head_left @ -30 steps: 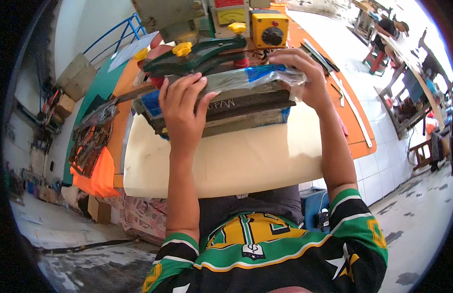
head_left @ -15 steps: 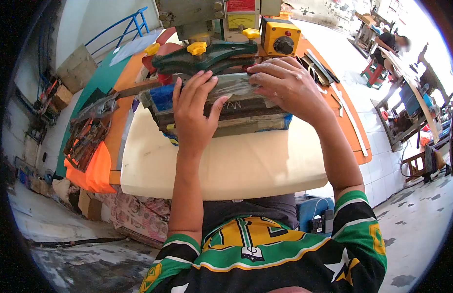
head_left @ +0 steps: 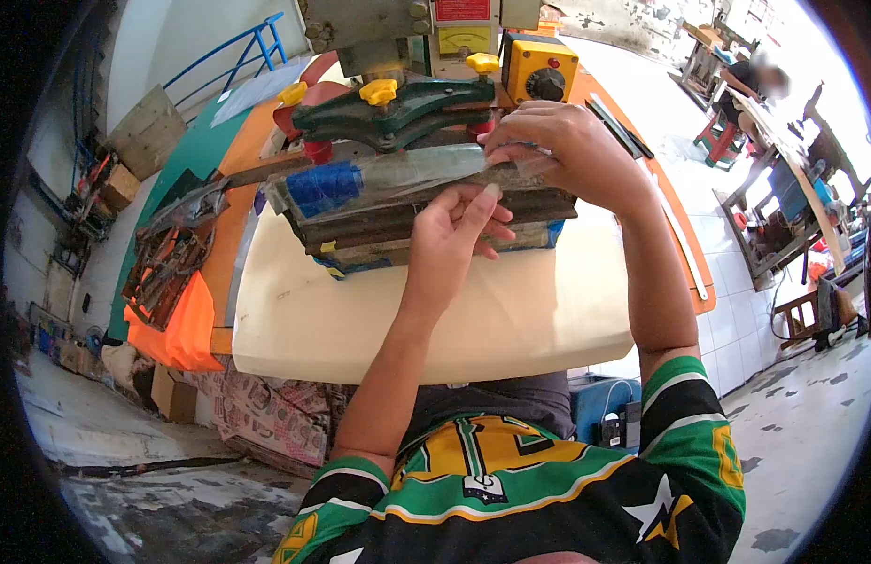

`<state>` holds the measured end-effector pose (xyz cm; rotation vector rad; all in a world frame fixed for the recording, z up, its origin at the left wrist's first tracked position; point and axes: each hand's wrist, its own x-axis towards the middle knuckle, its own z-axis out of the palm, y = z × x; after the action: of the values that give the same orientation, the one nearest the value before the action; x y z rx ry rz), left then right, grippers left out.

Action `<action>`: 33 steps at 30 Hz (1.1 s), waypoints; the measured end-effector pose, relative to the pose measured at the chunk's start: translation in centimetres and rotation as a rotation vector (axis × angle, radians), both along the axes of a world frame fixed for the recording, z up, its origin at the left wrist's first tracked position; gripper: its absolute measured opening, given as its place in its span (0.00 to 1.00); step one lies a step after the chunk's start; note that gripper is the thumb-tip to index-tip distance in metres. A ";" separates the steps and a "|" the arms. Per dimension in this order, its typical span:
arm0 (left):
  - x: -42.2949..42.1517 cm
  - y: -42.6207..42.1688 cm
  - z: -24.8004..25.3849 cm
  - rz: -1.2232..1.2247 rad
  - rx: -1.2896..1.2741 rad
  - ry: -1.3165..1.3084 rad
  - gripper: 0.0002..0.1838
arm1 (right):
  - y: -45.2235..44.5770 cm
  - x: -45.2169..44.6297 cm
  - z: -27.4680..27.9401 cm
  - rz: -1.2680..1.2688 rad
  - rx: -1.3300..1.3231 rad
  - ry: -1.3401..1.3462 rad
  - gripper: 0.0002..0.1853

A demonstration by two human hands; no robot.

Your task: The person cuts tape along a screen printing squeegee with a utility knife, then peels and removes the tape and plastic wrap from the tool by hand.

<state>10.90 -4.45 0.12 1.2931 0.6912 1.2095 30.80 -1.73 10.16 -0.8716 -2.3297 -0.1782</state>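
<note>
A long dark block (head_left: 360, 218), wrapped along its top in clear plastic film (head_left: 412, 167) with blue tape (head_left: 325, 189) at its left end, lies across a cream sheet (head_left: 435, 320). My left hand (head_left: 459, 230) is at the block's front, right of the middle, palm turned up and fingers curled; whether it pinches anything is too small to tell. Over the block's right top, my right hand (head_left: 562, 150) has its fingers bent down with the fingertips on the clear film. Just behind the block stands a green clamp frame (head_left: 393, 117) with yellow knobs.
Behind the clamp is a yellow control box (head_left: 539, 70) with a black dial. An orange cloth (head_left: 177, 324) and a plastic bag of tools (head_left: 177, 254) sit at the left table edge. Metal rulers (head_left: 675, 235) lie at the right. Another person (head_left: 750, 80) sits far right.
My left hand has moved right and down from the block's top, turning palm up and uncovering the blue tape. My right hand has shifted slightly, its fingers more bent.
</note>
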 end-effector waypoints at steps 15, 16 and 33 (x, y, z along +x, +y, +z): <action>4.2 0.9 0.1 0.081 0.099 -0.252 0.14 | -0.8 -0.1 0.2 0.006 -0.111 0.049 0.09; 4.3 0.8 0.1 0.085 0.098 -0.268 0.14 | -0.8 -0.2 -0.2 -0.026 -0.061 0.060 0.09; 4.7 1.3 -0.9 0.069 0.170 -0.351 0.11 | -1.9 -2.5 -2.5 -0.193 0.021 0.313 0.08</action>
<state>15.58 -3.16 -0.75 1.1596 0.3872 1.5311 28.25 -3.64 7.68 -1.0346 -1.9521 -0.1353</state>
